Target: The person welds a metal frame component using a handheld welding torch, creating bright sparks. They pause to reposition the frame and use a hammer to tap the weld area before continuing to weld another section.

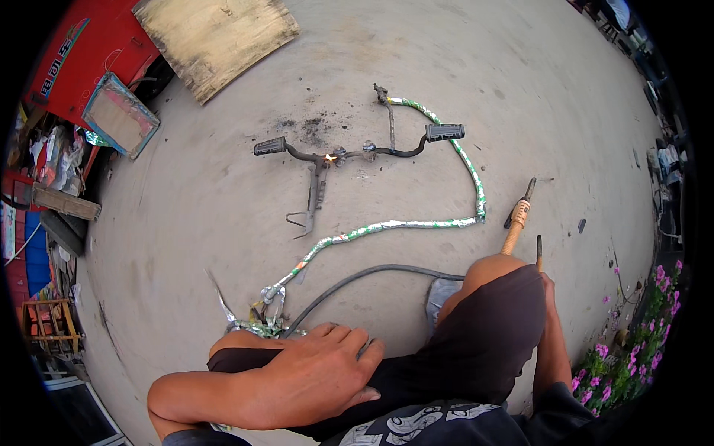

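Head view, contents by size. Grey concrete floor (520, 89) fills the frame. Weathered square plywood board (216, 37), upper left, beside a red metal cabinet (89, 52). Dark metal handlebar frame with two black rubber grips (349, 152), upper centre, lying flat on the floor, a small orange glow on its stem. Long cable wrapped in green-and-silver tape (387, 227), curving from the frame down to lower centre. Plain grey cable (357, 279) just below it. Left hand (312, 379), lower centre, resting flat on the dark-clothed thigh, fingers loosely spread, holding nothing. Right hand (547, 286), right of centre, mostly hidden behind the knee; finger state cannot be told. Orange-handled welding holder (519, 219) protrudes beside it. Pink flowers (639, 334), lower right.
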{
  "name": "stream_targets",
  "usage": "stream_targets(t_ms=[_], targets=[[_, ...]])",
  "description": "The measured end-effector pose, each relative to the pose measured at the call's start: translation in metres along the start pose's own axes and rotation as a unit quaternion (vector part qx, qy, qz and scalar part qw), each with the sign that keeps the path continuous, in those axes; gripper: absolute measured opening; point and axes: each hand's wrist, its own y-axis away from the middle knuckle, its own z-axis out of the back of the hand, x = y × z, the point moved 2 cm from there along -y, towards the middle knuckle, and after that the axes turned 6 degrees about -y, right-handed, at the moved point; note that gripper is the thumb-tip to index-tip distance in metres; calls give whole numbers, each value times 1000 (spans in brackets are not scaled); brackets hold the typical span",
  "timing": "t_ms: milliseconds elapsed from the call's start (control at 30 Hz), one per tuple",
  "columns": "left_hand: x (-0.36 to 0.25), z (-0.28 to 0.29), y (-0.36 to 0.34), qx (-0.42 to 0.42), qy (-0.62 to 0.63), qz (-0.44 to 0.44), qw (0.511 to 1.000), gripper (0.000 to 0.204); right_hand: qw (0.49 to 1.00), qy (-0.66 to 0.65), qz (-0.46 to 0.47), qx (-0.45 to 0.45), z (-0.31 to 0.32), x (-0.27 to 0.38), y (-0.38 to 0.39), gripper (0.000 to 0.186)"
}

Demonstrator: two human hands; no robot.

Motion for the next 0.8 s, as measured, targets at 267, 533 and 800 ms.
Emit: stream_targets(t_ms=[267, 533, 800], targets=[[7, -20, 9, -25, -5, 10, 1000, 48, 923, 107, -86, 359, -187, 34, 2, 27], [3, -21, 25, -4, 41, 36, 998, 45, 714, 477, 308, 409, -400, 49, 5, 42], [4, -24, 40, -56, 142, 17, 988, 42, 734, 451, 320, 394, -469, 27, -44, 47]])
